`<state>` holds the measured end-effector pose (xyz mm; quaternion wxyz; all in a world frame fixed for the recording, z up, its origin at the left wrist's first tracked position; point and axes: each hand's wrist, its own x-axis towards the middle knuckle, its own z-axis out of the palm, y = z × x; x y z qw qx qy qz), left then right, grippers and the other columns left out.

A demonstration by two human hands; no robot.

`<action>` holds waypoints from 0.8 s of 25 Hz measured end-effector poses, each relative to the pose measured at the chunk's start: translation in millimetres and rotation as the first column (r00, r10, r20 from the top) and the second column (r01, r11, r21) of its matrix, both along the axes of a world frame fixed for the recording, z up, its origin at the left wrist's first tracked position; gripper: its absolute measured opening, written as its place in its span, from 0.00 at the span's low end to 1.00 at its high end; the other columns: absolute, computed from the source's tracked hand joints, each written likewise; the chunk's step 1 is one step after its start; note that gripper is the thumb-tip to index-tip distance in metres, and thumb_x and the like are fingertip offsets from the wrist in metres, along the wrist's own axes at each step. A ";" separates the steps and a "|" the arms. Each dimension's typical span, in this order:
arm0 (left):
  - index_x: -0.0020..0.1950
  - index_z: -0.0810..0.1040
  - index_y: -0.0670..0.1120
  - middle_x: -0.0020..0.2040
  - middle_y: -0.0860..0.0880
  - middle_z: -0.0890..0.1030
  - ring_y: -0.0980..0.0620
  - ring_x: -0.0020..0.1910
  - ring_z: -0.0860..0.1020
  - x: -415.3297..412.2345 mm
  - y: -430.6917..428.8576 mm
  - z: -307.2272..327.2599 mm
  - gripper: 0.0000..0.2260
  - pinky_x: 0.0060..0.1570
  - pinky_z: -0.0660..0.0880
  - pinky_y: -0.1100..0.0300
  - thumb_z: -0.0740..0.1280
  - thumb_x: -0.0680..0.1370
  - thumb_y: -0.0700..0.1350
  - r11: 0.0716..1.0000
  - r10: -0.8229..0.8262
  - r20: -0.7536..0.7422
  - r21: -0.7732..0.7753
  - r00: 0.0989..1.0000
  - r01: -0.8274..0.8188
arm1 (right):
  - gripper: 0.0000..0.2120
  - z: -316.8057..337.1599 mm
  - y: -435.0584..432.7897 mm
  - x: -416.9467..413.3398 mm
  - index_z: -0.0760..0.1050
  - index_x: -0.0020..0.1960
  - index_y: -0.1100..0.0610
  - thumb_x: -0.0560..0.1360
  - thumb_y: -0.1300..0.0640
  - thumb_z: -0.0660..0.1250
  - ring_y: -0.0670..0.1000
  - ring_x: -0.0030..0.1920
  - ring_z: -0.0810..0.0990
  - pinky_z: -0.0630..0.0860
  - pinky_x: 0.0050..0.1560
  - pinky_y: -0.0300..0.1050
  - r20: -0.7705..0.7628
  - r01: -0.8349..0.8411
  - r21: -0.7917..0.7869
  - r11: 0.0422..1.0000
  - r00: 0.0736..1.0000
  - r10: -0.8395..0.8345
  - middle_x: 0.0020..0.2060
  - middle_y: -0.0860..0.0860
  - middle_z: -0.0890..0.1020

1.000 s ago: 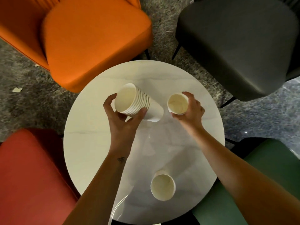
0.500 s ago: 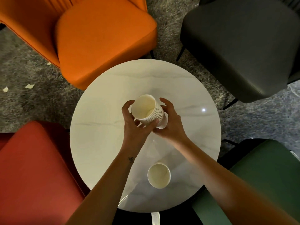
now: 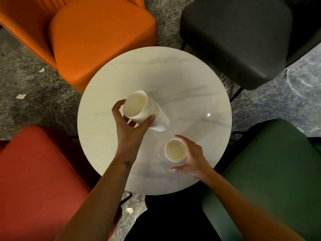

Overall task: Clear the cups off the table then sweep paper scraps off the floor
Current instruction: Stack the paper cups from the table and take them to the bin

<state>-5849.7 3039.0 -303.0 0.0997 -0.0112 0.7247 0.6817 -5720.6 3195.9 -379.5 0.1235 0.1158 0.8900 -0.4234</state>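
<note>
My left hand [image 3: 132, 129] grips a tilted stack of several nested white paper cups [image 3: 139, 108] above the middle of the round white table [image 3: 173, 75], with the stack's mouth facing me. A single white paper cup [image 3: 175, 150] stands upright on the table's near right part. My right hand [image 3: 196, 157] arches around this cup from the right, forefinger past its far side and thumb on its near side, with a small gap showing at the thumb. Paper scraps [image 3: 21, 96] lie on the grey carpet at the left.
Four chairs ring the table: orange [image 3: 97, 35] at far left, dark grey [image 3: 234, 35] at far right, red [image 3: 34, 171] at near left, green [image 3: 278, 171] at near right. Another scrap [image 3: 129, 209] lies on the floor under the table's near edge.
The cup my right hand held went into the stack. My right hand then left the stack and came back toward me to the lone cup. The stack moved slightly left.
</note>
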 end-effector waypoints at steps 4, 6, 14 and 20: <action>0.63 0.63 0.56 0.58 0.55 0.73 0.64 0.48 0.78 28.0 -34.3 12.5 0.35 0.44 0.76 0.66 0.78 0.62 0.48 0.997 -0.062 0.023 0.055 0.998 0.061 | 0.38 1.9 -25.3 2.3 0.67 0.67 0.58 0.61 0.55 0.78 0.56 0.59 0.77 0.72 0.59 0.53 -0.124 0.153 0.083 0.985 0.982 -0.142 0.60 0.51 0.77; 0.62 0.64 0.56 0.57 0.55 0.74 0.65 0.47 0.79 42.6 -48.5 16.7 0.34 0.43 0.76 0.67 0.78 0.62 0.47 0.992 -0.117 0.025 0.055 0.993 0.115 | 0.36 16.4 -43.3 -0.5 0.69 0.66 0.58 0.61 0.54 0.78 0.57 0.55 0.79 0.73 0.56 0.54 -0.178 0.179 0.089 0.980 0.971 -0.161 0.56 0.52 0.80; 0.64 0.62 0.60 0.62 0.58 0.71 0.56 0.62 0.73 75.0 -124.8 68.6 0.35 0.53 0.75 0.62 0.77 0.66 0.40 0.995 -0.100 -0.099 -0.025 0.990 0.098 | 0.34 123.0 -139.0 -33.6 0.71 0.61 0.58 0.60 0.45 0.72 0.52 0.55 0.79 0.76 0.54 0.50 -0.353 0.006 -0.142 0.990 0.934 -0.056 0.55 0.50 0.81; 0.71 0.56 0.59 0.68 0.60 0.69 0.60 0.66 0.70 98.6 -233.0 134.5 0.44 0.59 0.72 0.64 0.78 0.62 0.49 0.957 0.258 -0.286 -0.058 0.923 -0.286 | 0.34 184.3 -246.4 -65.0 0.68 0.65 0.58 0.63 0.53 0.76 0.29 0.53 0.72 0.69 0.48 0.22 -0.418 -0.417 -0.275 0.866 0.864 0.282 0.53 0.38 0.74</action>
